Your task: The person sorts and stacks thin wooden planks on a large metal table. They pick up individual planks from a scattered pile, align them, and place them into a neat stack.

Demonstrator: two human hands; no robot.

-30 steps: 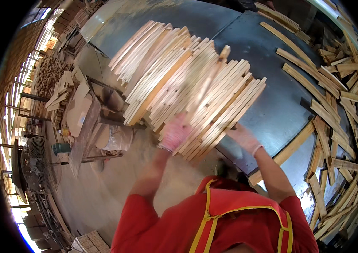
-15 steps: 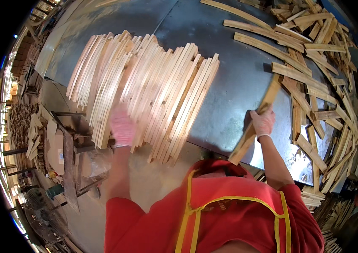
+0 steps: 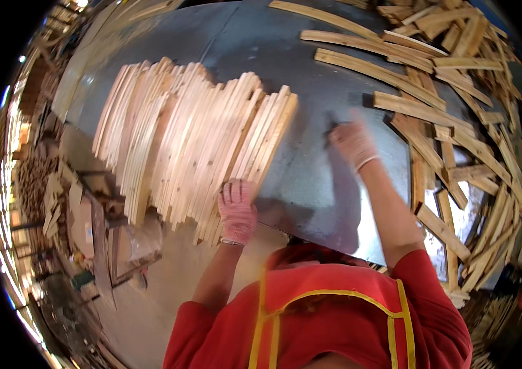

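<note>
A row of pale wooden slats (image 3: 181, 147) lies packed side by side on the dark metal tabletop (image 3: 310, 184). At its right end is a slat with a broader yellowish face (image 3: 278, 132). Over the near ends of the rightmost slats rests my left hand (image 3: 237, 212), in a pinkish knit glove, fingers stretched out and slightly apart; its thumb is hidden. My gloved right hand (image 3: 353, 144) is above the metal to the right of the row, holding nothing that I can see. Its fingertips are blurred by motion, but the fingers look apart.
Loose slats (image 3: 424, 111) lie crisscrossed on the right side of the table, heaped higher toward the far right corner (image 3: 458, 27). Beyond the table's left edge stand a metal-framed stand (image 3: 104, 246) and stacked wood pieces (image 3: 36, 178).
The slat my right hand held is out of that hand, and a similar one now ends the row. My left hand has moved right along the row; my right hand has moved up and left.
</note>
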